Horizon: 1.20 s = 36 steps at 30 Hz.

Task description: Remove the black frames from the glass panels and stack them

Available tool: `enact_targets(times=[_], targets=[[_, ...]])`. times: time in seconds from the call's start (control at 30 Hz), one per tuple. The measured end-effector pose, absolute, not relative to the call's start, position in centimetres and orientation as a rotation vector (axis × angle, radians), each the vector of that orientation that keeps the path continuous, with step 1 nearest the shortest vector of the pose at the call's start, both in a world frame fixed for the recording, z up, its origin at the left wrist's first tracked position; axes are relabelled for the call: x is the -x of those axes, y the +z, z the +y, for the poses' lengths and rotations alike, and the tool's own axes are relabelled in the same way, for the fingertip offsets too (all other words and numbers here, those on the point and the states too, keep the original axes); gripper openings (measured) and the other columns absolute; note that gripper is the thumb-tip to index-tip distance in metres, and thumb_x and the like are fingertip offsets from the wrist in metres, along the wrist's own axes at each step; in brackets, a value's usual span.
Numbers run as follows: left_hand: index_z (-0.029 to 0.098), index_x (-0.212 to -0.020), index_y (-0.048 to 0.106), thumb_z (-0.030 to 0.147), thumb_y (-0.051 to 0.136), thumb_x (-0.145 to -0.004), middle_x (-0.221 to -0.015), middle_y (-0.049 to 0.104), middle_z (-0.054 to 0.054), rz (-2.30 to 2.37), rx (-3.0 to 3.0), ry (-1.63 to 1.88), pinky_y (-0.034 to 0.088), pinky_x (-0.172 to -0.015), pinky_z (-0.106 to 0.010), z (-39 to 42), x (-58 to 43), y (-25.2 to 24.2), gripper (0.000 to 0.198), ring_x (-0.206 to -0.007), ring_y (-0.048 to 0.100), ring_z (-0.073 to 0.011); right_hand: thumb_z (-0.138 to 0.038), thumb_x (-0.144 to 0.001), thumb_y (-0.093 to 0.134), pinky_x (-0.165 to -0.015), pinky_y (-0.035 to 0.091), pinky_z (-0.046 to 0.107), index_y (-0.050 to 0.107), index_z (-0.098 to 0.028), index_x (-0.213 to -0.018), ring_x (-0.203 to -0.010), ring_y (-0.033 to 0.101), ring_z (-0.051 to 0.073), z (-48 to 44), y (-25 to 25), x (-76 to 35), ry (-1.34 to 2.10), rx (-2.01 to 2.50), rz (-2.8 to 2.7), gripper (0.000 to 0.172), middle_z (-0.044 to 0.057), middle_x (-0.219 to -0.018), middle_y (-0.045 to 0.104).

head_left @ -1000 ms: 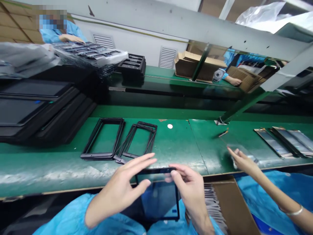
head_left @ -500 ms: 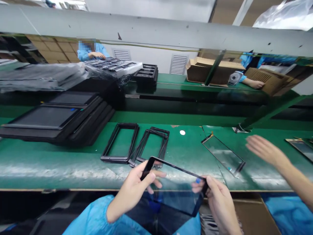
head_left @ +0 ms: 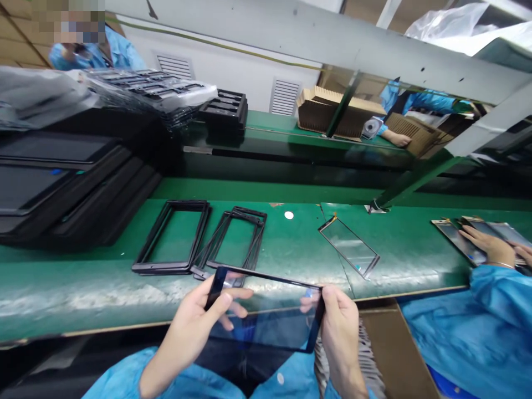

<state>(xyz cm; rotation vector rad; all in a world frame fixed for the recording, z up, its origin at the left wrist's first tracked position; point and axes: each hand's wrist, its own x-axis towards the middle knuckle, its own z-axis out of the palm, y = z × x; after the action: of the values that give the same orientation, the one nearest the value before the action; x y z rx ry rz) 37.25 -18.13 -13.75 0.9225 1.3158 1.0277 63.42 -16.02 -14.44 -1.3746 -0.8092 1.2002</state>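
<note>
A black-bordered glass screen panel [head_left: 268, 313] is held level in front of me, just short of the green table's front edge. My left hand [head_left: 199, 321] grips its left end, thumb on top and fingers underneath. Its right end is pinched by my right hand [head_left: 338, 327]. Straight beyond the panel, two stacks of black rectangular frames [head_left: 199, 235] lie on the green table [head_left: 299, 249]. A second glass panel [head_left: 349, 246] lies flat on the table to the right.
Black trays [head_left: 62, 183] are stacked at left. A co-worker's hand [head_left: 486, 244] rests on glass panels [head_left: 469, 238] at far right. A cardboard box [head_left: 394, 354] sits below the table edge. Across a second green table, people in blue coats work beside cardboard packing [head_left: 332, 111].
I turned the panel from upright in my lap to level and both hands took its ends. The co-worker laid a glass panel on the table and drew the hand back right.
</note>
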Motion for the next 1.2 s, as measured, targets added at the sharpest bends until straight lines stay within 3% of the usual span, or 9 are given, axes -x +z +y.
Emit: enact_targets(times=[0.07,0.13,0.23,0.3,0.4,0.57,0.73,0.87,1.2], targets=[[0.017,-0.131,0.062,0.056,0.063,-0.099,-0.114,0.081,-0.017,1.354,-0.959,1.005,0.064,-0.059,-0.032,-18.1,-37.1,-14.2,0.051,-0.081,0.080,-0.0276,-0.055,-0.088,0.071,-0.065,0.063,0.037,0.081,-0.025,-0.099,-0.063,0.080,0.029,-16.1,-14.2,-63.3,1.229,1.358,-0.828,0.033,0.003,-0.062,0.081],[0.021,-0.155,0.045,0.051,0.060,-0.101,-0.134,0.074,-0.018,1.446,-1.110,1.031,0.066,-0.083,-0.040,-17.9,-37.0,-14.5,0.063,-0.109,0.077,-0.0321,-0.052,-0.085,0.076,-0.072,0.065,0.038,0.078,-0.025,-0.112,-0.068,0.082,0.029,-16.4,-13.9,-63.2,1.221,1.377,-0.875,0.038,0.004,-0.067,0.083],[0.031,-0.170,0.014,0.036,0.065,-0.100,-0.169,0.042,-0.013,1.639,-1.659,1.105,0.031,-0.128,-0.057,-17.4,-37.1,-13.9,0.086,-0.157,0.037,-0.0339,-0.049,-0.082,0.081,-0.068,0.064,0.034,0.078,-0.025,-0.107,-0.063,0.081,0.026,-17.0,-13.5,-62.4,1.189,1.414,-0.902,0.035,0.005,-0.074,0.085],[0.033,-0.166,0.032,0.029,0.067,-0.098,-0.170,0.041,-0.007,1.601,-2.079,1.025,0.009,-0.132,-0.061,-16.8,-37.4,-13.0,0.077,-0.161,0.027,-0.0344,-0.049,-0.082,0.081,-0.066,0.065,0.033,0.079,-0.025,-0.103,-0.063,0.082,0.026,-17.4,-13.5,-61.9,1.168,1.427,-0.899,0.032,0.006,-0.073,0.085],[0.032,-0.137,0.071,0.027,0.064,-0.100,-0.139,0.074,-0.003,1.371,-2.324,0.840,0.009,-0.133,-0.060,-15.7,-38.0,-11.4,0.038,-0.143,0.055,-0.0318,-0.048,-0.082,0.080,-0.062,0.066,0.034,0.080,-0.028,-0.100,-0.060,0.081,0.027,-17.9,-13.7,-61.4,1.177,1.408,-1.001,0.027,0.005,-0.073,0.086],[0.028,-0.109,0.083,0.026,0.061,-0.103,-0.106,0.084,-0.002,1.224,-2.231,0.763,0.034,-0.126,-0.053,-15.0,-38.8,-10.3,0.023,-0.103,0.077,-0.0236,-0.047,-0.084,0.079,-0.060,0.066,0.033,0.080,-0.029,-0.099,-0.057,0.081,0.026,-18.4,-13.8,-61.5,1.190,1.367,-1.058,0.024,0.004,-0.075,0.086],[0.031,-0.131,0.076,0.027,0.057,-0.104,-0.120,0.082,-0.005,1.152,-2.088,0.685,0.056,-0.101,-0.037,-16.3,-39.3,-9.6,0.034,-0.107,0.078,-0.0267,-0.045,-0.084,0.080,-0.061,0.064,0.031,0.081,-0.030,-0.104,-0.058,0.080,0.023,-18.6,-12.9,-61.3,1.299,1.272,-1.149,0.024,0.002,-0.074,0.085],[0.027,-0.135,0.074,0.036,0.050,-0.108,-0.098,0.084,-0.005,1.090,-1.677,0.653,0.060,-0.075,-0.028,-17.9,-39.5,-9.4,0.037,-0.077,0.079,-0.0208,-0.049,-0.086,0.078,-0.078,0.066,0.038,0.074,-0.036,-0.131,-0.078,0.084,0.027,-18.8,-11.9,-61.4,1.560,1.118,-1.112,0.047,0.001,-0.079,0.086],[0.012,-0.119,0.074,0.059,0.074,-0.090,-0.108,0.083,-0.020,1.066,-0.975,0.923,0.065,-0.057,-0.030,-21.2,-39.4,-9.6,0.055,-0.080,0.083,-0.0290,-0.058,-0.087,0.073,-0.061,0.066,0.039,0.086,-0.023,-0.086,-0.058,0.080,0.030,-20.6,-11.6,-61.3,1.413,1.147,-0.869,0.038,0.010,-0.070,0.084]])
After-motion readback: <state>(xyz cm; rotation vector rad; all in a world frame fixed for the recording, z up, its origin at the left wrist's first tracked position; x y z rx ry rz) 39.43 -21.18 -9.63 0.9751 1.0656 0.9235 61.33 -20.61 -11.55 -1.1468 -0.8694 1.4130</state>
